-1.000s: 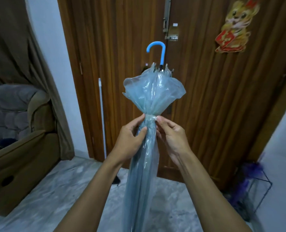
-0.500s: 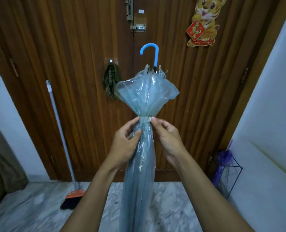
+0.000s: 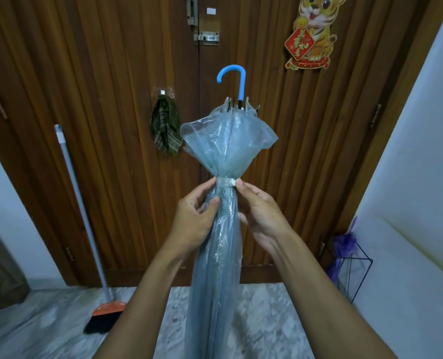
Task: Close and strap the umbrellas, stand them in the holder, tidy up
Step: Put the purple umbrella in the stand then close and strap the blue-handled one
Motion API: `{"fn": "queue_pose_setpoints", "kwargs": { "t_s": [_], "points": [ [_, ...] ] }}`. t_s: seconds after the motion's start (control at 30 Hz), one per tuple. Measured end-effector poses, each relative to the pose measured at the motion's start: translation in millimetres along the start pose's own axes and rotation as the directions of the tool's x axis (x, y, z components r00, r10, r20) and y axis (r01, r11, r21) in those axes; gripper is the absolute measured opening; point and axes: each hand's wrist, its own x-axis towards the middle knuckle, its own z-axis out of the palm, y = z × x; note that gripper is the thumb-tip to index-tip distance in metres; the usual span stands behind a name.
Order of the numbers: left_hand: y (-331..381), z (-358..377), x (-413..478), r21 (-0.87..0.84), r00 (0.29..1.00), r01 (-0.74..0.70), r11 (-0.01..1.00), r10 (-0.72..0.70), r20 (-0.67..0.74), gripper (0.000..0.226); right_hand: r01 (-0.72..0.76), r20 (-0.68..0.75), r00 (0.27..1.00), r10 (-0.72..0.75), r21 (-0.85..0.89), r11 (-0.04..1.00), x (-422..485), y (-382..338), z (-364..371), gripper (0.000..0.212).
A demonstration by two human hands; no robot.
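A folded clear blue umbrella (image 3: pixel 219 255) stands upright in front of me, its curved blue handle (image 3: pixel 234 79) on top. A pale strap (image 3: pixel 225 182) circles the canopy where it narrows, with the plastic flaring out above. My left hand (image 3: pixel 194 218) grips the bundle just under the strap from the left. The fingertips of my right hand (image 3: pixel 260 216) press on the strap's white snap at the right. A black wire holder (image 3: pixel 355 275) stands by the right wall with a purple umbrella (image 3: pixel 343 247) in it.
A wooden double door (image 3: pixel 127 99) fills the background, with a green cloth (image 3: pixel 164 130) hanging on a hook. A broom (image 3: pixel 85 229) with an orange head leans left of the door. White walls stand on both sides, above a marble floor (image 3: pixel 46 327).
The view has swung right, off the sofa and curtain and onto the door and holder. My hands stayed at the strap, and the white snap now shows under my right fingertips.
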Motion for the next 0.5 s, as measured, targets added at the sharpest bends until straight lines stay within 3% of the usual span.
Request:
{"fn": "queue_pose_setpoints", "kwargs": {
  "t_s": [0.23,0.5],
  "points": [
    [2,0,4,0.016,1.000,-0.027,1.000,0.027,0.004,0.040,-0.011,0.060,0.998,0.007,0.067,0.998,9,2,-3,0.035],
    [2,-7,1,0.072,0.997,-0.067,0.995,0.065,0.033,0.035,0.028,0.037,0.999,-0.029,0.014,0.999,10,8,2,0.037]
  ]
}}
